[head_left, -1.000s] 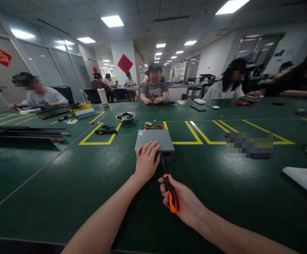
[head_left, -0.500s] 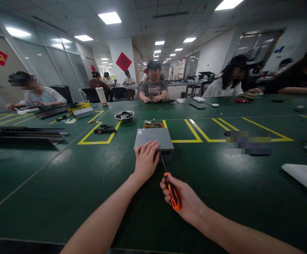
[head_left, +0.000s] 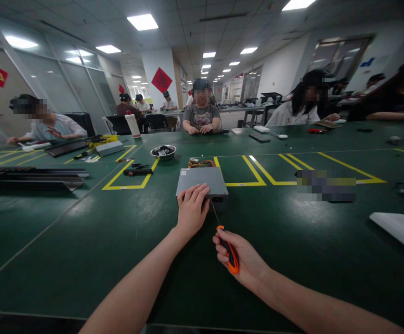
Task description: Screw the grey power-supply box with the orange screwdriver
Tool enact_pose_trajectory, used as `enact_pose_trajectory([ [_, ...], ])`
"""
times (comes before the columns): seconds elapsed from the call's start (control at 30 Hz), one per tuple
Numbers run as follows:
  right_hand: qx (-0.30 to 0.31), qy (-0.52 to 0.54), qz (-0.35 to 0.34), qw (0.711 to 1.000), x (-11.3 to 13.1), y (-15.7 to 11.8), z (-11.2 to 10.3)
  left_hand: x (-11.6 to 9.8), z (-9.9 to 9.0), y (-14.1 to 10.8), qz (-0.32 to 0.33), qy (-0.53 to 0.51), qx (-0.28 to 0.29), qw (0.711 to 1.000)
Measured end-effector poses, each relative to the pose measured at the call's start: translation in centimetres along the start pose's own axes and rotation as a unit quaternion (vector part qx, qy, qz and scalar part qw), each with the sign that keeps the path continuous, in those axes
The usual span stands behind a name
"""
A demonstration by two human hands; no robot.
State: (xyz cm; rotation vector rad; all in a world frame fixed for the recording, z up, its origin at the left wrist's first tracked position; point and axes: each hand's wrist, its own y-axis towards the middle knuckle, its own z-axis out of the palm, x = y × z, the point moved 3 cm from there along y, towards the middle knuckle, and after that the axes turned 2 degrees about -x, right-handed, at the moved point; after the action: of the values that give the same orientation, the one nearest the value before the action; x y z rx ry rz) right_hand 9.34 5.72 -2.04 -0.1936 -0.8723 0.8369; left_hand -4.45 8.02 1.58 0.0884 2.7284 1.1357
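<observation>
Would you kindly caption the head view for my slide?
Left hand on a grey box, right hand holding a screwdriver toward its front.

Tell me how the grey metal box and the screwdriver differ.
The grey metal box is broad and blocky, whereas the screwdriver is long and slim. The grey metal box is plain apart from a white label; the screwdriver has an orange-and-black handle. The grey metal box sits on the green table under the left hand, while the screwdriver slants in the right hand's grip. Both have a hand on them.
</observation>
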Motion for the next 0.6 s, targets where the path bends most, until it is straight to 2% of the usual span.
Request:
enact_pose_trajectory([
  [0.17,0.011,-0.009,0.051,0.999,-0.07,-0.65,0.83,0.01,0.01,0.02,0.002,0.008,-0.001,1.000],
  [0.33,0.028,0.002,0.071,0.997,0.01,-0.79,1.10,0.11,0.14,-0.05,0.002,0.014,-0.002,1.000],
  [0.47,0.002,-0.002,0.032,0.999,0.07,-0.63,0.92,0.16,0.06,-0.08,0.004,0.010,-0.001,1.000],
  [0.6,0.003,0.006,0.005,1.000,-0.16,-0.47,0.84,0.14,-0.07,-0.06,0.004,0.013,-0.001,1.000],
])
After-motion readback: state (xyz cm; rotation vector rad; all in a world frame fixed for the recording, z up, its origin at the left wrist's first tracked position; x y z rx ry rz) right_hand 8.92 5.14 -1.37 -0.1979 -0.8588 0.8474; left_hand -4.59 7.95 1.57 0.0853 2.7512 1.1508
